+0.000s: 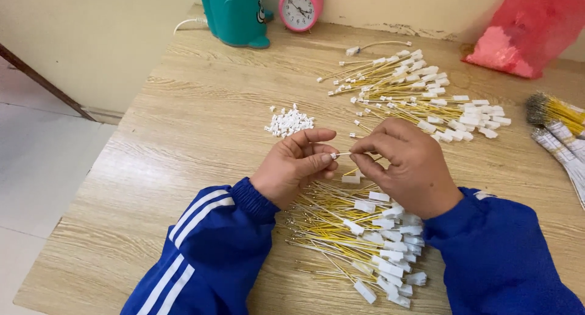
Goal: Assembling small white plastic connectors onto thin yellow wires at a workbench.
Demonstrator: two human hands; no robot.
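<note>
My left hand [298, 164] pinches a tiny white plastic connector [334, 156] between thumb and forefinger. My right hand [403, 165] grips a thin yellow wire [345, 153] whose end meets that connector. Both hands hover above a heap of yellow wires with white tags [359, 242] lying near the table's front edge. A small pile of loose white connectors [287, 121] lies just beyond my left hand. A second heap of yellow wires with white ends [420, 95] spreads out beyond my right hand.
The wooden table [183, 144] carries a teal container [234, 13] and a pink alarm clock [298, 7] at the back. A red plastic bag [527, 31] sits back right. Bundled wires [557, 129] lie at the right edge. Tiled floor [36, 156] lies left.
</note>
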